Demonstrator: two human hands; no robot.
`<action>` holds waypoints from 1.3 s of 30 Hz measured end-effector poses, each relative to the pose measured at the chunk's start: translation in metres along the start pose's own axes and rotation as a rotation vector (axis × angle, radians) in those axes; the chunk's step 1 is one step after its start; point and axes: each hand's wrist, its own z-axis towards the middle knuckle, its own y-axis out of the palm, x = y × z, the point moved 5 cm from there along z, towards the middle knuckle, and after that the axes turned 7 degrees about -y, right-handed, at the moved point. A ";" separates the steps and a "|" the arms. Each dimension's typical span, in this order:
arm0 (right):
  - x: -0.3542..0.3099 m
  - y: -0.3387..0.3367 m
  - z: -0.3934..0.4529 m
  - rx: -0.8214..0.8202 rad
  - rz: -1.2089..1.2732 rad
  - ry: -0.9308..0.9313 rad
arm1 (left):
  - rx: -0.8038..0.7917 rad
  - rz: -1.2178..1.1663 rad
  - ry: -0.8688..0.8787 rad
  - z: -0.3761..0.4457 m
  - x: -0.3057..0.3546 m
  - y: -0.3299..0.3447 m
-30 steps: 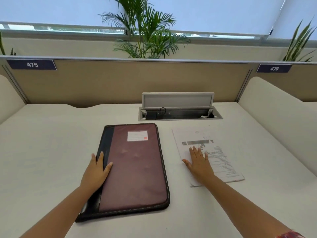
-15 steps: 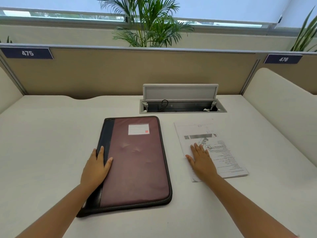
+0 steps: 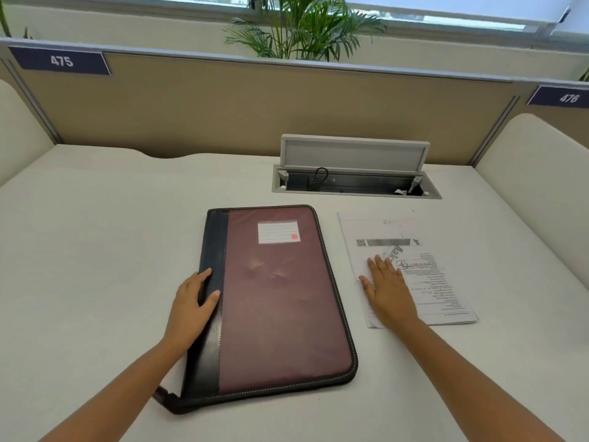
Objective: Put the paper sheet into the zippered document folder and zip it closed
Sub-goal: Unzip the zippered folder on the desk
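Note:
A maroon zippered document folder (image 3: 280,301) with a black spine and a white label lies flat and closed in the middle of the white desk. My left hand (image 3: 191,306) rests on its black spine edge, fingers spread over the edge. To the right lies a printed paper sheet (image 3: 424,275), apart from the folder. My right hand (image 3: 387,290) lies flat on the sheet's left part, fingers apart, covering some of the print.
Behind the folder and sheet, a grey cable hatch (image 3: 353,183) in the desk (image 3: 95,250) stands with its lid up. Beige partitions (image 3: 223,113) with number plates 475 and 476 close the back; padded side panels (image 3: 535,177) flank the desk. A palm plant (image 3: 302,27) stands beyond.
The camera has tipped and shifted, so the scene sits differently in view. My left hand's fingers have curled a little more over the folder's spine edge. The right hand stays on the sheet.

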 end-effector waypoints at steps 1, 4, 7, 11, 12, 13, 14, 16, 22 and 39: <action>0.000 0.000 0.000 0.000 -0.011 0.000 | 0.007 0.016 0.018 0.002 0.000 -0.003; 0.001 0.000 0.001 -0.004 -0.039 -0.010 | 0.016 0.023 0.028 0.014 0.000 -0.009; 0.001 0.001 0.001 -0.015 -0.045 -0.018 | 0.001 -0.044 0.000 0.036 0.000 -0.016; -0.003 -0.006 0.003 0.026 -0.187 -0.031 | -0.067 -0.127 -0.012 0.065 -0.003 -0.021; -0.008 -0.009 0.003 0.078 -0.250 -0.053 | -0.070 -0.116 -0.007 0.072 -0.004 -0.021; -0.014 -0.013 0.004 0.129 -0.300 -0.074 | -0.069 -0.106 -0.003 0.078 -0.003 -0.022; -0.020 -0.015 0.006 0.182 -0.326 -0.088 | -0.066 -0.103 0.003 0.083 -0.001 -0.022; -0.031 -0.019 0.015 0.241 -0.309 -0.102 | -0.053 -0.096 0.009 0.092 0.002 -0.021; -0.086 -0.029 0.075 0.271 -0.139 -0.282 | 0.025 0.020 0.089 0.100 0.008 -0.020; -0.276 0.036 0.218 -0.333 0.057 -0.459 | 0.109 0.317 0.186 0.111 0.002 -0.013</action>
